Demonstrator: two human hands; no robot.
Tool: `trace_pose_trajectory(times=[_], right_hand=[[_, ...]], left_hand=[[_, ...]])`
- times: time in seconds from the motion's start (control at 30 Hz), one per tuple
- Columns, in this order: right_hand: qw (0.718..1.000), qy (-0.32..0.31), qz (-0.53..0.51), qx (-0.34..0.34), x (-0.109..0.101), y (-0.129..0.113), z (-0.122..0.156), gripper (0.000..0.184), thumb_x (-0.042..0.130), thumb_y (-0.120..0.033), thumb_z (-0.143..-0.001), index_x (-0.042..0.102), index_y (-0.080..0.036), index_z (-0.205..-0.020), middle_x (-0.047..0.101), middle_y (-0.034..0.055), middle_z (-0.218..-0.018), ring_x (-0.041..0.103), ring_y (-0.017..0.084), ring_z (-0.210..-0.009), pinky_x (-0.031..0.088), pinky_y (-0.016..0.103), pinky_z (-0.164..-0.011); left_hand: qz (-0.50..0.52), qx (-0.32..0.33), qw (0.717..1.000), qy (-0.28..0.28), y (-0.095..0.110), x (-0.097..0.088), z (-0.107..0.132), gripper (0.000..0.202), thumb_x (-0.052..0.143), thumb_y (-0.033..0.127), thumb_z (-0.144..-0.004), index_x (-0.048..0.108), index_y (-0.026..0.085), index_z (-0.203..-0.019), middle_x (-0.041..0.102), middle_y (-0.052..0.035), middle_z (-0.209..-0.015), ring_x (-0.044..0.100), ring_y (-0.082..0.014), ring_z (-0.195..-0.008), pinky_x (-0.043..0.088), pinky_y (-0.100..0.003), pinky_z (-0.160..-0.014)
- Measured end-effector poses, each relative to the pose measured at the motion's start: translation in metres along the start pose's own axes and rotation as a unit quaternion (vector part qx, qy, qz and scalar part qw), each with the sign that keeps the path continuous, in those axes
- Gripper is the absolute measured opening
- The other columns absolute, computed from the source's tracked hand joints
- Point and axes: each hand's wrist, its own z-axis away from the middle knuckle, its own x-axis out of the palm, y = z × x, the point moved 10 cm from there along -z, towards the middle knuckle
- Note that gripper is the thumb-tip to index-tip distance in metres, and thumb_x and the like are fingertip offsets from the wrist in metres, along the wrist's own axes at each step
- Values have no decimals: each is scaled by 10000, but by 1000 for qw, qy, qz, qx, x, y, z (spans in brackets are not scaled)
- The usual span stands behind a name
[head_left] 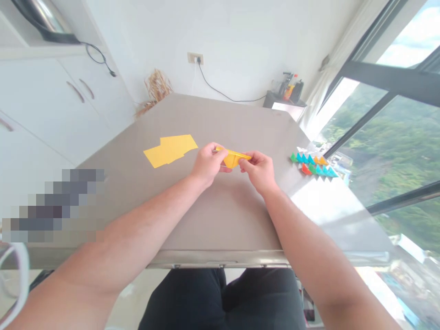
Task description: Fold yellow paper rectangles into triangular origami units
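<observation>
Paper (pixel 231 161), part-folded: left hand (pixel 208 163) grasping paper's left end, right hand (pixel 258 168) its right. Step, apparently: folding. Next move likely requires aligned edges, firm crease.

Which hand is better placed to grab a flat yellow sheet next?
Probably your left hand: the flat yellow sheets lie on its side, closer to it than to your right hand. Both hands hold the folded yellow paper, though.
</observation>
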Motion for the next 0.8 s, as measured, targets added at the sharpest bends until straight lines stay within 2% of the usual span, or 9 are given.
trace_pose_trajectory(times=[0.27, 0.43, 0.6, 0.8], right_hand=[[998, -27, 65, 5, 3, -3, 1, 168, 666, -284, -697, 707, -185, -826, 637, -21, -632, 566, 131, -597, 436, 269, -563], [998, -32, 41, -45, 3, -16, 5, 325, 629, -241, -722, 657, -243, -1046, 653, -52, -699, 599, 126, -603, 479, 275, -599], [996, -45, 50, -54, 4, -20, 7, 69, 617, -269, -765, 634, -245, -828, 635, -42, -675, 674, 148, -627, 530, 291, -634], [998, -48, 22, -39, 3, -16, 6, 53, 626, -262, -731, 626, -233, -776, 633, -39, -606, 680, 161, -609, 548, 304, -632]], left_hand=[[12, -84, 992, -88, -12, 11, 4, 319, 864, 378, -660, 653, 164, -765, 728, -62, -813, 698, -191, -723, 591, -344, -655], [22, -98, 990, -103, -16, 12, 2, 304, 877, 340, -647, 674, 164, -790, 748, -76, -855, 720, -211, -766, 593, -360, -688], [15, -98, 988, -116, -17, 14, 2, 282, 866, 333, -659, 687, 158, -788, 744, -80, -838, 712, -195, -734, 588, -354, -682], [6, -97, 989, -112, -17, 12, 1, 302, 879, 336, -644, 686, 155, -787, 742, -88, -822, 698, -189, -708, 583, -355, -668]])
